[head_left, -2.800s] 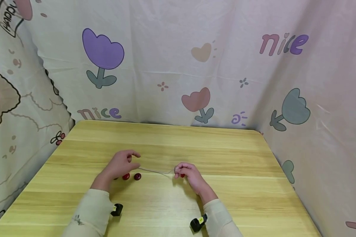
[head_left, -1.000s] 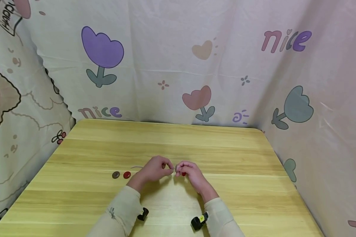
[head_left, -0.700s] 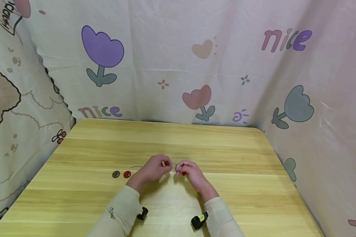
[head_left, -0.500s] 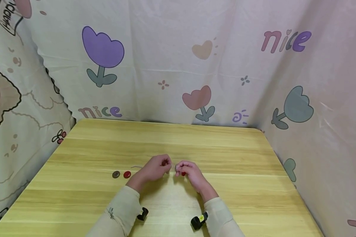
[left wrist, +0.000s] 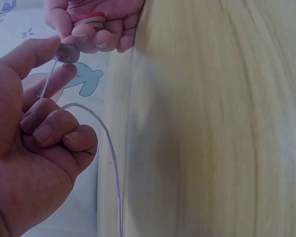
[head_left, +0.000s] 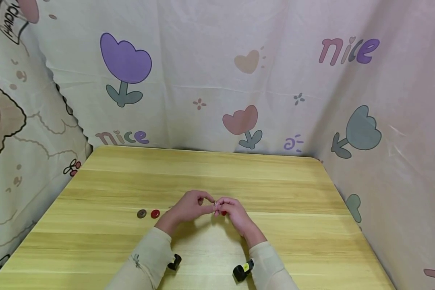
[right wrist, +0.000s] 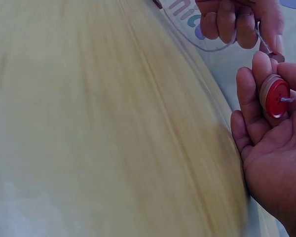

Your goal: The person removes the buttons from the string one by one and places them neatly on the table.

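From afar, I see the left hand [head_left: 193, 206] pinch a dark button [left wrist: 68, 53] on a cord [left wrist: 114, 164], just beside the button stack [right wrist: 275, 101] the right hand [head_left: 235, 213] grips; tugging could unthread them.

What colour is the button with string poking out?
The button is red, clearest in the right wrist view.

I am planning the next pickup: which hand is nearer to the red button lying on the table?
Left. The left hand is just right of the red button; the right hand is farther right, past the left.
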`<state>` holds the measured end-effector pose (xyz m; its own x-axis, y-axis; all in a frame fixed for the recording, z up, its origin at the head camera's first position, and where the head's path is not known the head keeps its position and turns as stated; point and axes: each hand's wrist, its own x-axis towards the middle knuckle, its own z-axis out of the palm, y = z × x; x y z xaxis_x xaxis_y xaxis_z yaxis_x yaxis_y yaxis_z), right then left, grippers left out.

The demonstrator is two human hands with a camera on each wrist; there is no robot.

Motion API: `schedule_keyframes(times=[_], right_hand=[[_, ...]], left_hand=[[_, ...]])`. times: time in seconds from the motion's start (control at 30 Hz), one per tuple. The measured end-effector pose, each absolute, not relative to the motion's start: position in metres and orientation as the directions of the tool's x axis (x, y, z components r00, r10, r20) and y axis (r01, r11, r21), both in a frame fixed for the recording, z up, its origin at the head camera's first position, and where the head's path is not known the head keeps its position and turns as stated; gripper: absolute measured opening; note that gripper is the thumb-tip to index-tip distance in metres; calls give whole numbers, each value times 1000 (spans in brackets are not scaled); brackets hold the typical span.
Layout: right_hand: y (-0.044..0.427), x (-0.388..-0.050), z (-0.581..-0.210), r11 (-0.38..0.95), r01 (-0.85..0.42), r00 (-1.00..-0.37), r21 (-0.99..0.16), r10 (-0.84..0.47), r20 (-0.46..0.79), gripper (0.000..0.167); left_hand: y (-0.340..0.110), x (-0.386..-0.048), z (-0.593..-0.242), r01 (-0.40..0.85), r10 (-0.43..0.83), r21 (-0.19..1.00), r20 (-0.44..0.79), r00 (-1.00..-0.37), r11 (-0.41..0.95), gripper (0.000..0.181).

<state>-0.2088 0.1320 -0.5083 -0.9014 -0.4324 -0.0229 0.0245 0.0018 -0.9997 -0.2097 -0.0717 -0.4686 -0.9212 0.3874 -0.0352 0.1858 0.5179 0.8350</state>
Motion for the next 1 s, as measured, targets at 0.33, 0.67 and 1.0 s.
schedule_keyframes(times=[0.33,0.67,1.0], right_hand=[[132,-209,-508,-17,8,-893,-1000,-450,0,15],[131,-207,-505,-7,11,-899,-1000,-439,-7,17],[131,-208,-507,-6,24,-898,-1000,-440,-19,19]], left_hand=[[-71,-210,-470,224,405,831,-3,-914,510,20],[-77,-207,-468,175,377,843,-36,-926,509,13],[-89,-206,-468,133,339,863,-46,-940,487,9]])
